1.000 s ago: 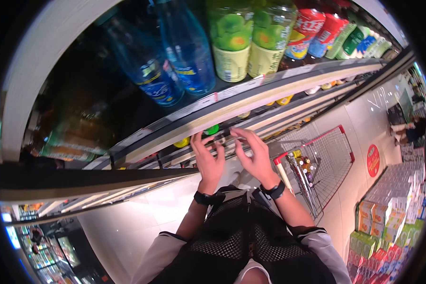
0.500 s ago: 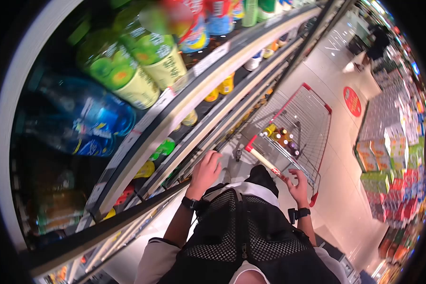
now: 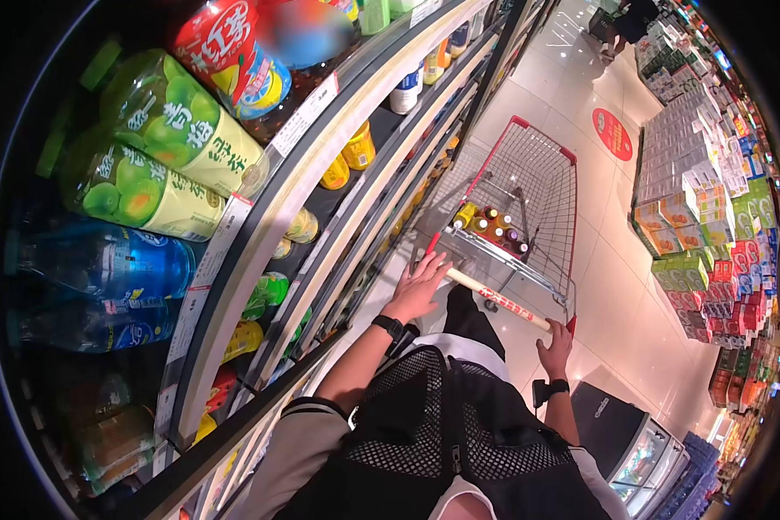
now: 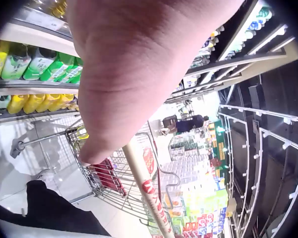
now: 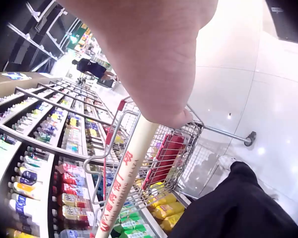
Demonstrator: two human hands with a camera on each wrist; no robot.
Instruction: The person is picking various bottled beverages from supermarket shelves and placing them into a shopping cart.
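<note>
Bottles, some yellow, some brown or dark, stand clustered at the near end of the shopping cart, just beyond its handle. From my remote seat, I judge the loading of these to be done: they appear upright inside the cart, and I see no other item in either hand. Taking hold of the handle looks under way rather than finished. What is left, as I read it, is a firm hold at both ends, since neither end shows one plainly. The cart sits alongside the shelf.

My left hand lies over the handle's left end, on the shelf side, its fingers fairly straight and spread. I would call it wide, resting on the handle rather than wrapped around it. The left wrist view shows the thumb off to one side, with the handle coming out from under the hand.

My right hand is at the opposite end. In the right wrist view its lower part covers that end of the handle, so I take it to be touching. Most of the fingers are hidden behind the hand there, and I cannot tell whether they curl around the handle or merely rest against it.
</note>
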